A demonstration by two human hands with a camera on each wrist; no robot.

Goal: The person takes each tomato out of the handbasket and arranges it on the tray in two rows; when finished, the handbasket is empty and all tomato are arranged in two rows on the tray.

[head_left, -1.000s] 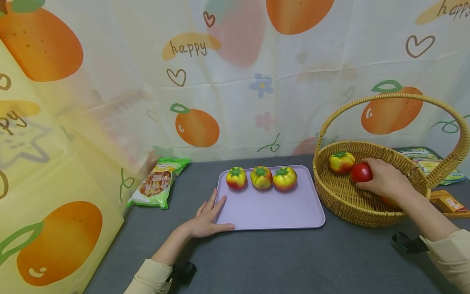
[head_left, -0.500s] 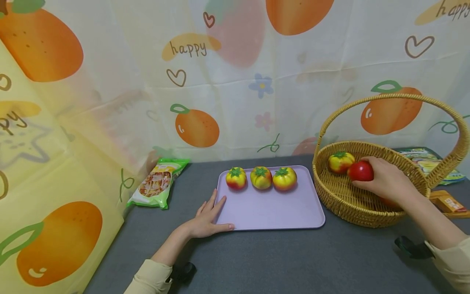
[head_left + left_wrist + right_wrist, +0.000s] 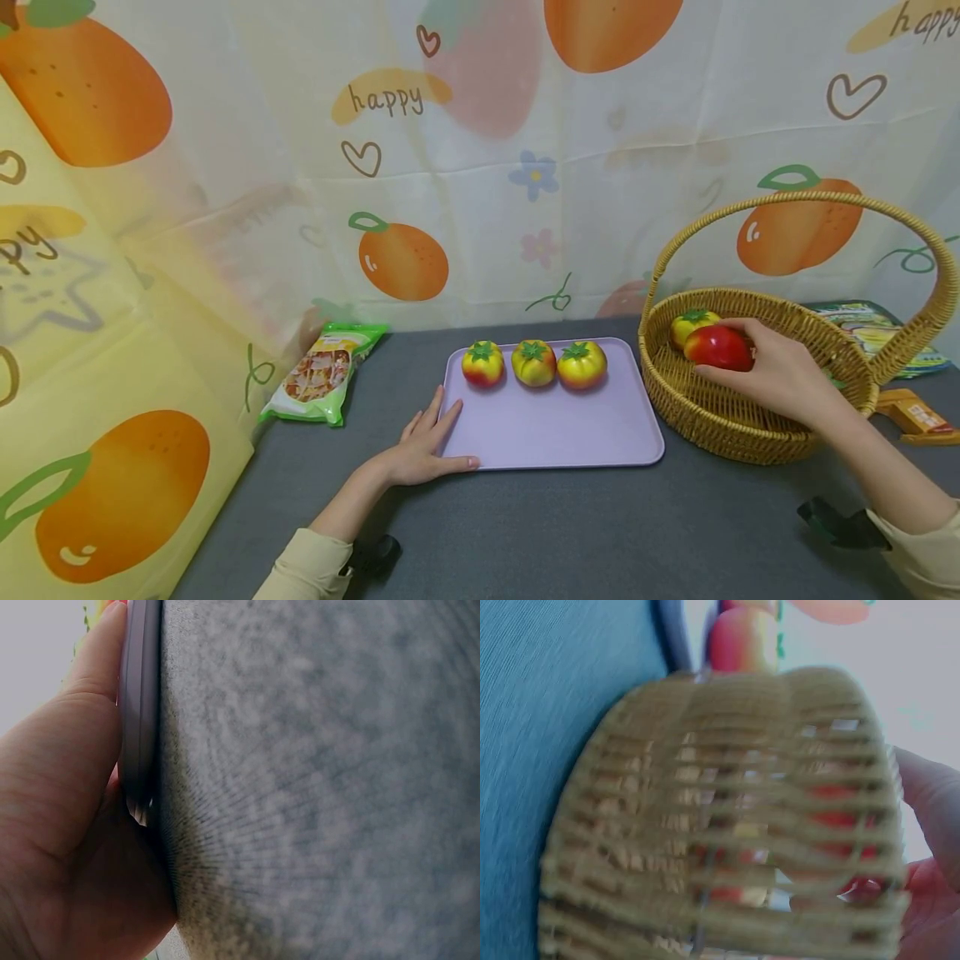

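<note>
In the head view my right hand grips a red tomato, yellowish at its left end, between thumb and fingers over the wicker basket. Behind it sits a yellow-and-red tomato, partly covered. In the right wrist view the basket's woven side hides most of the hand. My left hand rests at the left front corner of the lilac tray, fingers spread, its thumb along the rim. Along the tray's back stand three yellow-red tomatoes with green leafy tops.
A green-and-white snack bag lies left of the tray. The basket's tall handle arches over it. Behind the basket lies a colourful packet, and to its right a small orange-brown item. A printed cloth hangs behind the table.
My right hand has lifted the red tomato and moved it a little left and toward me, now covering part of the tomato behind. The left hand and tray stay put.
</note>
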